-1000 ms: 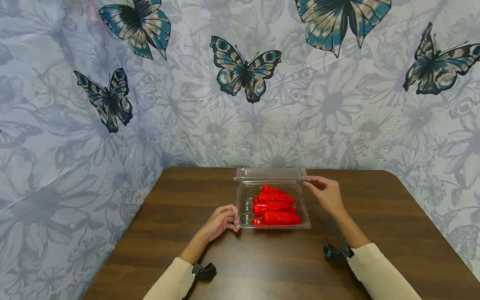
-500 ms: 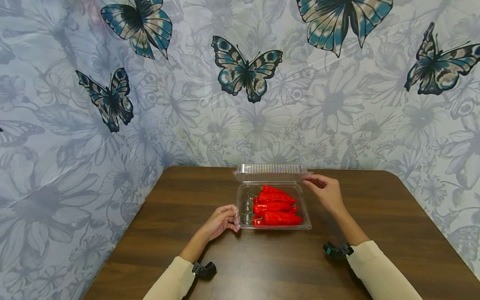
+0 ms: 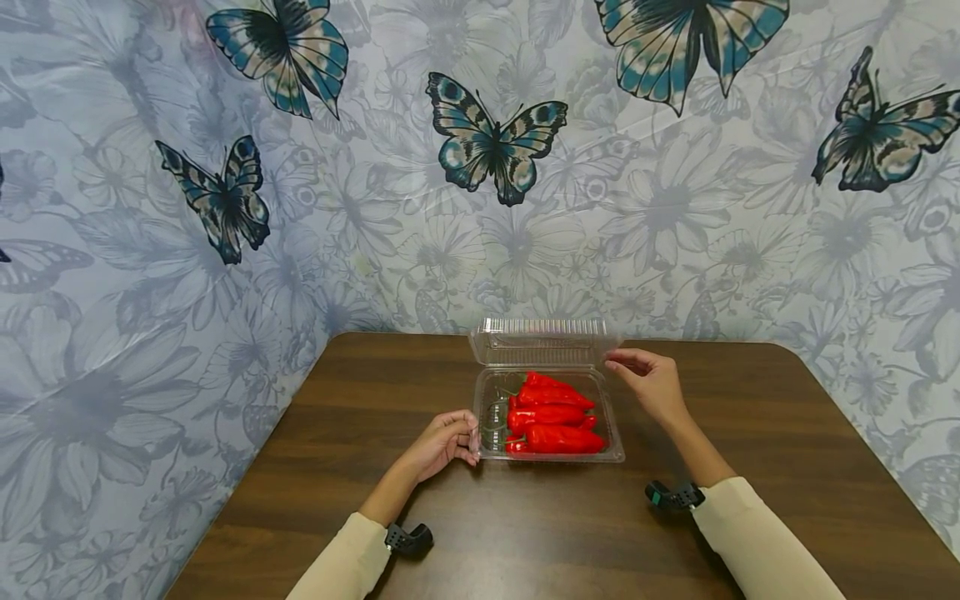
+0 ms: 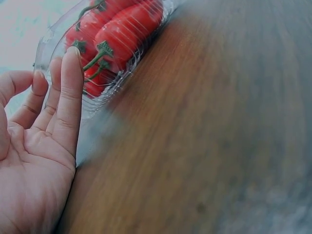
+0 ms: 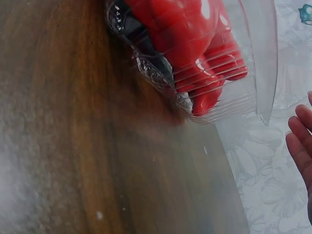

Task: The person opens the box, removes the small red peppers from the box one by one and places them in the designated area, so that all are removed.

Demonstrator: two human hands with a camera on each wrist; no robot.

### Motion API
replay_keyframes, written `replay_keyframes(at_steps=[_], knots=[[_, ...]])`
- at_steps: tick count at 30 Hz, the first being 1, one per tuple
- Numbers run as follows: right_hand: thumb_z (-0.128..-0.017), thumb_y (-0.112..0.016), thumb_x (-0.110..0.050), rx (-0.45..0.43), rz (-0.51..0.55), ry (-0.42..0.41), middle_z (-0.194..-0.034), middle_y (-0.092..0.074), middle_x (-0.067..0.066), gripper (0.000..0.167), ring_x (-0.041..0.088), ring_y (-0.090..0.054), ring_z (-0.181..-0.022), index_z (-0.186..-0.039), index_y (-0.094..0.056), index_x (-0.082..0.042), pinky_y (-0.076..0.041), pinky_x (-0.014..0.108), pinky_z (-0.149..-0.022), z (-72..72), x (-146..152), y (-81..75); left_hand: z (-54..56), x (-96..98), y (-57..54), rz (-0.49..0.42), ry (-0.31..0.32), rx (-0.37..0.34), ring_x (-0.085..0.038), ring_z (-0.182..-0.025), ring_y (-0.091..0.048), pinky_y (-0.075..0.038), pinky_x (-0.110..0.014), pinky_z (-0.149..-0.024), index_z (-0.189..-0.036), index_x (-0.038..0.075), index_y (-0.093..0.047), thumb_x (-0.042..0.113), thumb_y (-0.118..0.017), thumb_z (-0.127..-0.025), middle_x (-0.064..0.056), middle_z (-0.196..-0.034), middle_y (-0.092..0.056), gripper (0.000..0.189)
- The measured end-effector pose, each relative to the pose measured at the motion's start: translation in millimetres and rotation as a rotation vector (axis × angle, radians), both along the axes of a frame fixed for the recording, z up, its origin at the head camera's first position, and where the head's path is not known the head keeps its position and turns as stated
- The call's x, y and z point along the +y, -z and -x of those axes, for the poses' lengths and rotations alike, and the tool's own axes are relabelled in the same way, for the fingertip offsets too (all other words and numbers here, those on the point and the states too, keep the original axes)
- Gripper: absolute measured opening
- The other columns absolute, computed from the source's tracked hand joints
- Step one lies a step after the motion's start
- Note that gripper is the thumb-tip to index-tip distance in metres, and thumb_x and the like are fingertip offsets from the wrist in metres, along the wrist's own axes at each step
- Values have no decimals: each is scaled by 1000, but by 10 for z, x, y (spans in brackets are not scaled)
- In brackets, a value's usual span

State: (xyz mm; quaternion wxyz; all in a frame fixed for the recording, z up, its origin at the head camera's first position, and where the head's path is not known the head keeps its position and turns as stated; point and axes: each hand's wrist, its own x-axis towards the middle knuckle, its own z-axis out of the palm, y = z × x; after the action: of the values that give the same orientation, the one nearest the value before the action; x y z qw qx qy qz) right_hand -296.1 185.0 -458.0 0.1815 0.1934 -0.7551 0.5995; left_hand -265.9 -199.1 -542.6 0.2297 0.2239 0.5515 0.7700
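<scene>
A clear plastic clamshell container point(image 3: 613, 437) lies on the table with its lid point(image 3: 536, 343) raised at the back. Several glossy red peppers point(image 3: 564, 439) with green stems are inside, toward the right of the base. My left hand point(image 3: 441, 446) pinches the base's left rim between thumb and index finger. In the left wrist view, the other fingers of the left hand point(image 4: 41, 146) lie along the container's side. Thumb and fingers of my right hand point(image 3: 651, 385) hold the lid's right edge near the hinge. Only some right fingertips point(image 5: 300, 139) enter the right wrist view.
The brown wooden table point(image 3: 540, 533) extends in front of the container and to both sides. Close behind its far edge hangs a grey floral backdrop point(image 3: 517, 267) with butterflies. Each wrist wears a black band point(image 3: 408, 542).
The lid has swung upward at the back, standing higher than before, while my right hand holds its edge. My left hand keeps its place on the rim.
</scene>
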Motion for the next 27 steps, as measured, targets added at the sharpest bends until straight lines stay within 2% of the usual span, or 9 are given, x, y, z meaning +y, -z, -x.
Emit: replay_keyframes(at_steps=[7,15,20,24,27], knots=[[-90,-72,5,-29,-2,15,-106,-69,33,21,17,-73,-91,-109,-70,13,-56,15,-80,23,5,22,-1,-3,-7,4,4,0,-15,-70,-67,-61,-30,-66,-92,10,-61,3,-39,-106,-3,-79,-63,27],[-89,-74,4,-43,-38,41,-108,-70,31,23,28,-73,-95,-111,-70,12,-56,15,-81,22,0,31,-9,-8,-15,15,0,-8,-15,-69,-67,-61,-30,-66,-92,11,-59,5,-40,-106,-2,-79,-62,25],[-89,-74,6,-64,-16,34,-109,-69,32,24,24,-74,-95,-111,-69,13,-56,15,-81,36,-8,52,-12,-11,-9,15,-1,-5,-14,-70,-66,-61,-31,-67,-92,11,-59,3,-39,-106,-2,-79,-62,26],[-87,-73,11,-48,18,20,-107,-67,36,24,21,-74,-93,-110,-68,16,-56,15,-80,81,-5,100,-15,-6,-20,17,0,-6,-14,-71,-67,-62,-31,-69,-92,12,-59,4,-40,-106,-1,-79,-62,25],[-87,-73,11,-42,37,24,-107,-67,36,24,13,-74,-91,-109,-68,16,-55,14,-79,165,16,201,-16,-2,-30,15,6,-4,-15,-71,-67,-62,-31,-69,-92,12,-58,4,-40,-106,-1,-79,-62,24]])
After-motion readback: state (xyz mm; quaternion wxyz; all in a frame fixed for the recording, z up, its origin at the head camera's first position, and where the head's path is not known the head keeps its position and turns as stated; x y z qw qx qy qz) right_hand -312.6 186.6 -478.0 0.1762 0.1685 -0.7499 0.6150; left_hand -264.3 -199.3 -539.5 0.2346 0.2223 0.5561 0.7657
